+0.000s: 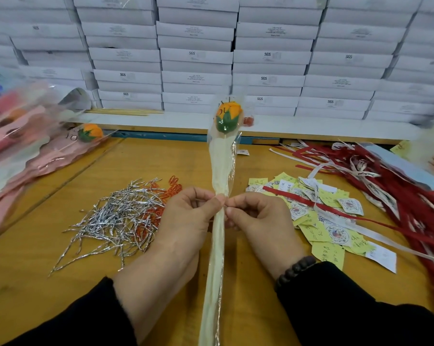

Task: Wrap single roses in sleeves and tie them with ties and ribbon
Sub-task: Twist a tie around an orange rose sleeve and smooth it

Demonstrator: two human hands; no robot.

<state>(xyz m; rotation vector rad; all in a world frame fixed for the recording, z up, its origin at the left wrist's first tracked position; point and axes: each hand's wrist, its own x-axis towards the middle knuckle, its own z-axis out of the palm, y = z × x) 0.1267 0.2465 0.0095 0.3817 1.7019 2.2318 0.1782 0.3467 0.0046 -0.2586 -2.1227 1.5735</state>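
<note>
- Both hands, left hand (186, 216) and right hand (258, 216), pinch the sleeve (222, 171) mid-stem, fingers clamped.
- The rose (227, 118) looks light; the sleeve seems crinkly, slippery: grip where gathered.

Two hands, left (186, 216) and right (258, 218), and two orange roses: one (227, 115) at twelve o'clock, one (91, 132) at ten. One heap of silver ties (116, 218) at nine o'clock, one bundle of red ribbons (385, 186) at three.

White boxes (196, 56) stacked across the top of the frame carry the letters "SGS"; their smaller print and the yellow cards' (328, 253) writing, lower right, stay unreadable.
</note>
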